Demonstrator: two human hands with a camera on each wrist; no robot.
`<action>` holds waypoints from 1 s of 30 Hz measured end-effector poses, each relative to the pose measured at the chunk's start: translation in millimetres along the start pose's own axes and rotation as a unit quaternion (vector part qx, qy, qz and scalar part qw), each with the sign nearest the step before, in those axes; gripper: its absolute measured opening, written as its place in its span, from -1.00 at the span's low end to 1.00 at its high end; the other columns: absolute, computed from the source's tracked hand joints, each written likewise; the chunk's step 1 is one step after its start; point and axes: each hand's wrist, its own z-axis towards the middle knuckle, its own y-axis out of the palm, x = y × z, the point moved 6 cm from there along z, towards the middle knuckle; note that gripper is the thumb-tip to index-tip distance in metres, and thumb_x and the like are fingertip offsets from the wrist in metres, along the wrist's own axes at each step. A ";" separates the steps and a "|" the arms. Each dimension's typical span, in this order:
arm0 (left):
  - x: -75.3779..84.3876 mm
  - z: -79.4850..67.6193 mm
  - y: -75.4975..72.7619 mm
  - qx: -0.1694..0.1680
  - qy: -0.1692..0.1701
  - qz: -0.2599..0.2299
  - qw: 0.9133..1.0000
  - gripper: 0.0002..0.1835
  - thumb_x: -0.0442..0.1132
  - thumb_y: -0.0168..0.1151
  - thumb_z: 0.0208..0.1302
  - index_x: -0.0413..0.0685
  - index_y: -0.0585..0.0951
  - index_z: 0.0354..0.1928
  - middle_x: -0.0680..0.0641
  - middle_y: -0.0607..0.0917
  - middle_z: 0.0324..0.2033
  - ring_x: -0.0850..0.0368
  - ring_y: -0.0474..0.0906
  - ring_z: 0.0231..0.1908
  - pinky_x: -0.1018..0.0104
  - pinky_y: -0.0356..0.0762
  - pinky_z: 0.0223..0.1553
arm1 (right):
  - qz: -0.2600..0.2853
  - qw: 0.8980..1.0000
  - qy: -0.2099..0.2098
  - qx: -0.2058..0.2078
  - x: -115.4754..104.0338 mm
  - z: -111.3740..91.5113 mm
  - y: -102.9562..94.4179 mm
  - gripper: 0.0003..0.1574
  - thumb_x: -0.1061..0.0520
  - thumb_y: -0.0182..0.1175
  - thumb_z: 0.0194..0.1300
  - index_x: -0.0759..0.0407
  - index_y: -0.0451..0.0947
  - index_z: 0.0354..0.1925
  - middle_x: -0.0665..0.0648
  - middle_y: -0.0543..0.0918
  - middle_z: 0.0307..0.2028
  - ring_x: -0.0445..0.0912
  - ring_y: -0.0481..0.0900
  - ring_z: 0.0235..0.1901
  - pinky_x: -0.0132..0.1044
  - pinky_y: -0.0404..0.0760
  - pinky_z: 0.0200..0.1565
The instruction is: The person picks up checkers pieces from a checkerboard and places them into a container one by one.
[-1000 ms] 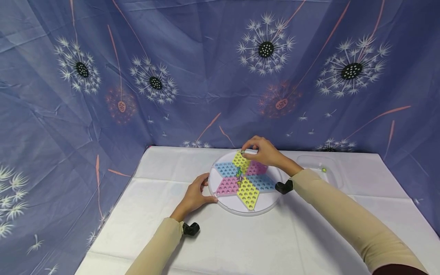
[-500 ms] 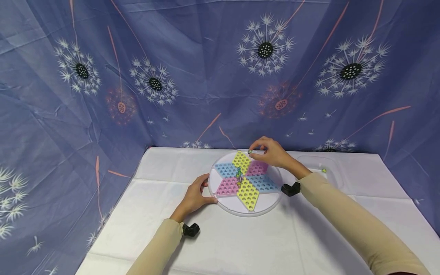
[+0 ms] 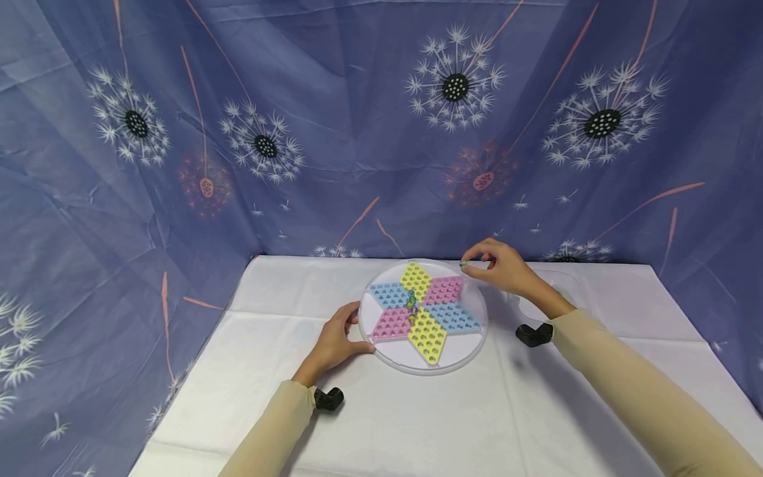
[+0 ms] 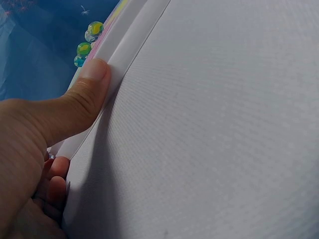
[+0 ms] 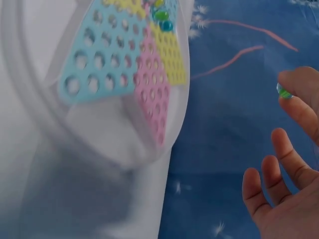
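A round white Chinese checkers board [image 3: 396, 351] with a yellow, pink and blue star lies on the table. Several glass marbles [image 3: 411, 301] sit in a row near its centre; in the left wrist view green and yellow marbles [image 4: 83, 48] show past the rim. My left hand [image 3: 336, 341] grips the board's left edge, its thumb [image 4: 94, 74] against the rim. Beyond the board's far right edge, my right hand [image 3: 503, 268] pinches a green-blue marble [image 5: 284, 91] between thumb and forefinger, held up in the air; the other fingers are spread loosely.
A clear plastic tray [image 3: 563, 281] stands at the back right, partly hidden by the right forearm. White cloth [image 3: 453, 424] covers the table. A blue dandelion-print curtain [image 3: 357, 132] hangs right behind its back edge.
My right hand has moved right with the pinched marble, from over the board's far yellow point to outside the rim. The left hand stays at the board's edge.
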 end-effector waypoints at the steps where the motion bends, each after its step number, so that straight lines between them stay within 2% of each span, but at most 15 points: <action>1: 0.2 0.1 -0.2 0.000 0.000 0.000 1.000 0.12 -0.20 0.73 -0.12 -0.23 0.32 0.51 -0.10 0.56 0.02 0.05 0.45 -0.03 0.12 0.48 0.04 | -0.003 1.000 0.005 0.002 3.6 -2.7 -2.6 -0.71 -0.03 0.40 0.36 0.02 0.73 -0.01 0.15 0.56 0.10 0.12 0.43 -0.07 -0.04 0.53 -0.12; 11: 0.8 -0.4 -0.7 -0.005 -0.006 -0.002 1.000 0.12 -0.20 0.73 -0.11 -0.22 0.31 0.51 -0.10 0.56 0.01 0.06 0.43 -0.05 0.13 0.46 0.03 | -0.014 0.999 0.037 0.021 34.4 -32.7 -27.8 -0.64 -0.09 0.36 0.39 0.06 0.70 0.03 0.17 0.54 0.08 0.15 0.44 -0.01 0.07 0.54 -0.04; 17: 0.5 -0.2 -0.3 -0.007 -0.004 -0.005 1.000 0.12 -0.19 0.73 -0.11 -0.22 0.30 0.51 -0.11 0.56 0.01 0.06 0.43 -0.05 0.14 0.46 0.02 | -0.026 0.998 0.052 0.030 48.4 -50.4 -40.7 -0.64 -0.10 0.34 0.40 0.05 0.71 0.04 0.18 0.54 0.08 0.12 0.45 -0.05 -0.05 0.56 -0.08; 22: -0.1 -0.4 -0.1 -0.008 -0.002 -0.009 1.000 0.12 -0.19 0.73 -0.10 -0.21 0.30 0.52 -0.10 0.55 0.02 0.06 0.43 -0.04 0.13 0.46 0.03 | -0.034 0.997 0.057 0.044 55.8 -62.6 -53.1 -0.62 -0.09 0.34 0.41 0.10 0.71 0.05 0.23 0.55 0.10 0.11 0.45 -0.06 -0.15 0.56 -0.21; 30: -0.9 0.3 0.3 -0.004 -0.001 -0.002 1.000 0.13 -0.17 0.74 -0.12 -0.20 0.31 0.51 -0.07 0.56 -0.01 0.07 0.43 -0.06 0.14 0.46 0.02 | -0.047 0.995 0.073 0.049 66.7 -75.1 -62.3 -0.59 -0.09 0.33 0.41 0.10 0.69 0.09 0.26 0.56 0.15 0.19 0.47 0.00 -0.06 0.50 -0.18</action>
